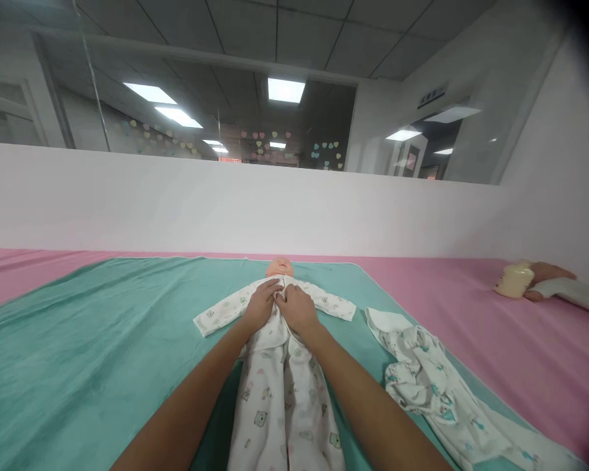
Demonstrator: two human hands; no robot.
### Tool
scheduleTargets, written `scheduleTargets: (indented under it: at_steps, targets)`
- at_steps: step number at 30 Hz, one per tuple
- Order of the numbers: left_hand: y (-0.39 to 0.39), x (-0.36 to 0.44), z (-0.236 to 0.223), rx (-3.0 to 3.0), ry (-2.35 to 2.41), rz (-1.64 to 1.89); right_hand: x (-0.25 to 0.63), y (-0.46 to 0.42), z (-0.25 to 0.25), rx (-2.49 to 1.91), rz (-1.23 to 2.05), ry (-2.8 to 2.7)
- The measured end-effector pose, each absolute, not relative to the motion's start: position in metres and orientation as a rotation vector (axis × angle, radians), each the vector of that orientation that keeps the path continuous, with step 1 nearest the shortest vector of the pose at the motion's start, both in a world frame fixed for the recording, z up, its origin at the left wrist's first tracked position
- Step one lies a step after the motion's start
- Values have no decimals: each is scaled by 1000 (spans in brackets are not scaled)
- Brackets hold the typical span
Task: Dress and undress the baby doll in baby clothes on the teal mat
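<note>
A baby doll lies on its back, its head (279, 267) pointing away from me. It wears white printed baby clothes (262, 392), with both sleeves stretched out sideways. At the chest, just below the neck, my left hand (264, 302) and my right hand (297, 307) work close together on the front of the baby top (269, 333). My left fingers pinch the cloth near the collar. The curled fingers of my right hand grip the front edge beside them. Whatever fastening lies under the fingertips is hidden.
Under the doll spreads a green sheet (103, 347) over a pink cover (451, 294). Crumpled white printed baby clothes (432, 386) lie on the right. Farther right stand a cream-coloured container (514, 280) and a brown object (552, 271) beside grey cloth. A white wall (226, 209) with windows closes off the back.
</note>
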State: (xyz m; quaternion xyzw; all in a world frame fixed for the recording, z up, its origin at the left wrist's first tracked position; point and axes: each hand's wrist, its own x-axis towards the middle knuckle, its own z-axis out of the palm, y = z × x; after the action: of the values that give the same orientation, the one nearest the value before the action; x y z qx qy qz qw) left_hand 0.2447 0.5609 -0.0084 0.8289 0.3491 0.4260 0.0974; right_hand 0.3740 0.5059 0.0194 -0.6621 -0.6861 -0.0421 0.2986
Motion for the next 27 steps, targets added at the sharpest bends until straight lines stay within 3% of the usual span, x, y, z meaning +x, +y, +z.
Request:
scheduleTargets:
  at_steps: [17,27]
  targets:
    - [554,244,-6,2521,1103,1177,406,516,8,-1329,286,-1790]
    - [555,250,-1,2619,1177,1033,402,526,0,-1331,310,-1533]
